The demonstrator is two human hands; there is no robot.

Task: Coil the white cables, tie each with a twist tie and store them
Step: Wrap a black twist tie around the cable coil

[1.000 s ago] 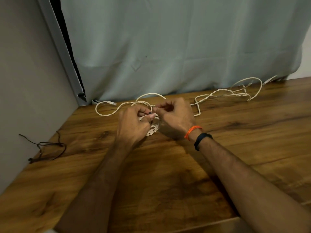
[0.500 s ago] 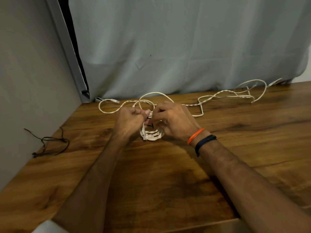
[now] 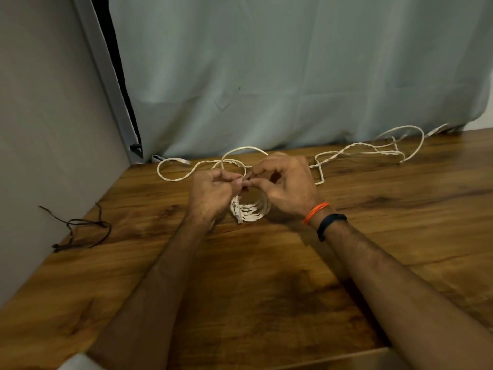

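A small coil of white cable (image 3: 253, 210) hangs below my two hands above the wooden table (image 3: 266, 276), its plug end pointing down at the left. My left hand (image 3: 213, 194) and my right hand (image 3: 289, 186) meet at the top of the coil, fingertips pinching there; whether they pinch the cable or a twist tie is hidden by the fingers. More loose white cable (image 3: 368, 152) runs along the back of the table, with a loop (image 3: 173, 169) at the left and twisted strands at the right.
A thin dark cord (image 3: 80, 231) lies on the table at the left by the grey wall (image 3: 40, 156). A pale curtain (image 3: 293, 76) hangs behind the table's back edge. The table's near edge shows at the bottom right.
The coil has turned to hang lower under my hands, with more loops showing. Both hands keep pinching at its top.
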